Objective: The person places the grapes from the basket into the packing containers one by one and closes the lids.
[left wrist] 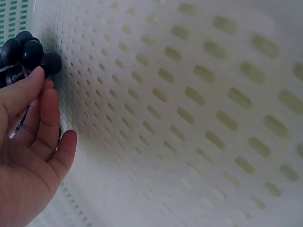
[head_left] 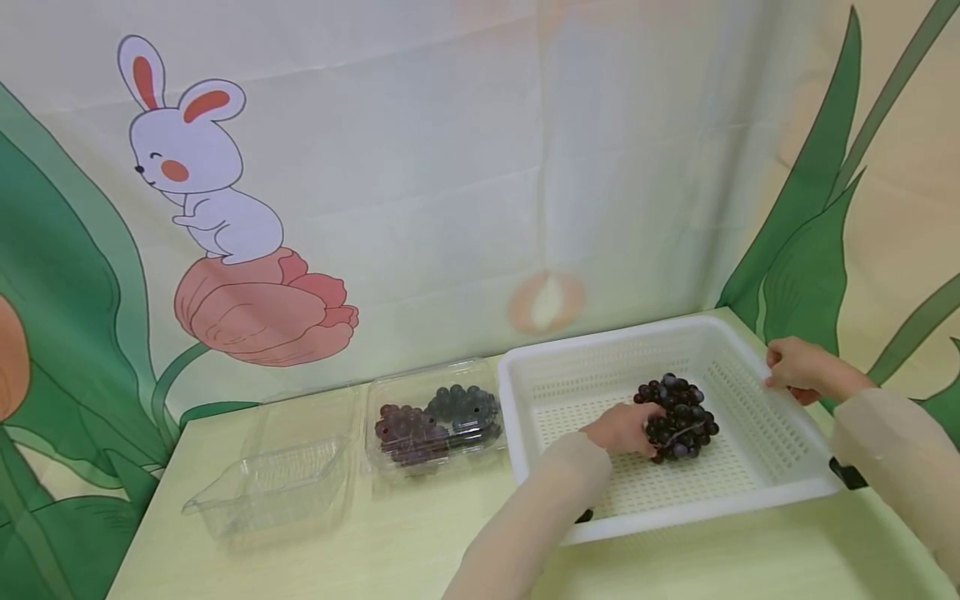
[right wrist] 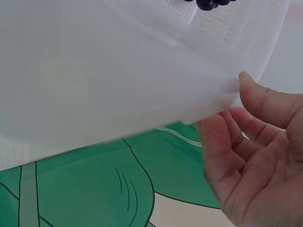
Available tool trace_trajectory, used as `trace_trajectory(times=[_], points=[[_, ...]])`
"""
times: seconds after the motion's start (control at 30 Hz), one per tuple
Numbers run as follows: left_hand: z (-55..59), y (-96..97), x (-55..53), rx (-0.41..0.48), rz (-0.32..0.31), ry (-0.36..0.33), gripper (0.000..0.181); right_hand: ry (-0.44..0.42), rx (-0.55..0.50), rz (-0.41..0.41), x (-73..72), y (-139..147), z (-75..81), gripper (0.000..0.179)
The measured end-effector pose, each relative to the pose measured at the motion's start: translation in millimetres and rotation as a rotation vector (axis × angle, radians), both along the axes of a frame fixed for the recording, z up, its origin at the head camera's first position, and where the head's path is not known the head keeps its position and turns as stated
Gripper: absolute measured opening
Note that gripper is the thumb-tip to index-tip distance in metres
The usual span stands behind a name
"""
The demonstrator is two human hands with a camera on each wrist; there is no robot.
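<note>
A white plastic basket [head_left: 570, 354] with slotted walls stands on the table, dark grapes inside it. My left hand [head_left: 626, 427] reaches in over its near left side and pinches a bunch of grapes [head_left: 682, 432] between thumb and fingertips. In the left wrist view, that hand [left wrist: 35, 137] has its thumb and index finger at the stem beside round, dark grapes [left wrist: 31, 53]. More dark grapes [head_left: 667, 389] lie just behind the held ones. My right hand [head_left: 806, 369] grips the basket's right rim; its thumb lies over the rim [right wrist: 232, 87] and its fingers are curled beneath.
Left of the basket, a clear plastic clamshell box [head_left: 438, 375] holds reddish and dark grapes [head_left: 412, 433]. Further left stands another clear plastic container [head_left: 262, 492], its lid raised. A printed cloth [head_left: 420, 208] with a rabbit and plants hangs behind the table [head_left: 420, 542].
</note>
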State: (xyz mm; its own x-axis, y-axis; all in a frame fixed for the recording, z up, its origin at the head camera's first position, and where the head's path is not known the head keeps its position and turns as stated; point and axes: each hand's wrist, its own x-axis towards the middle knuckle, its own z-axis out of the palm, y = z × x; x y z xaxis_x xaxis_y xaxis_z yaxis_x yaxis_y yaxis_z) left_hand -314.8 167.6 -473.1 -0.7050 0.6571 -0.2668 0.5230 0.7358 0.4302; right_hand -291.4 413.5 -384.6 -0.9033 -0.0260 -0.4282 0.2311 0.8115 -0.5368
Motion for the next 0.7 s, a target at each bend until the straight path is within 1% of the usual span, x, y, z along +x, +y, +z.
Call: trace_trajectory(times=[0.2,0.37,0.47,0.7], points=[[-0.4,-2.3,-2.8,0.034,0.025,-0.082,0.059,0.001,-0.001,0.003,-0.2,0,-0.5,0.020],[1.1,-5.1,-5.4,0.017,0.029,-0.108,0.057,-0.005,-0.005,0.009,-0.2,1,-0.9,0.020],[4.7,-7.7,-6.0,-0.002,0.025,-0.112,0.056,-0.006,-0.005,0.009,-0.3,2,-1.2,0.020],[16.9,-16.3,-5.6,-0.011,0.062,-0.194,0.055,-0.018,-0.016,0.003,-1.4,2,-2.1,0.021]])
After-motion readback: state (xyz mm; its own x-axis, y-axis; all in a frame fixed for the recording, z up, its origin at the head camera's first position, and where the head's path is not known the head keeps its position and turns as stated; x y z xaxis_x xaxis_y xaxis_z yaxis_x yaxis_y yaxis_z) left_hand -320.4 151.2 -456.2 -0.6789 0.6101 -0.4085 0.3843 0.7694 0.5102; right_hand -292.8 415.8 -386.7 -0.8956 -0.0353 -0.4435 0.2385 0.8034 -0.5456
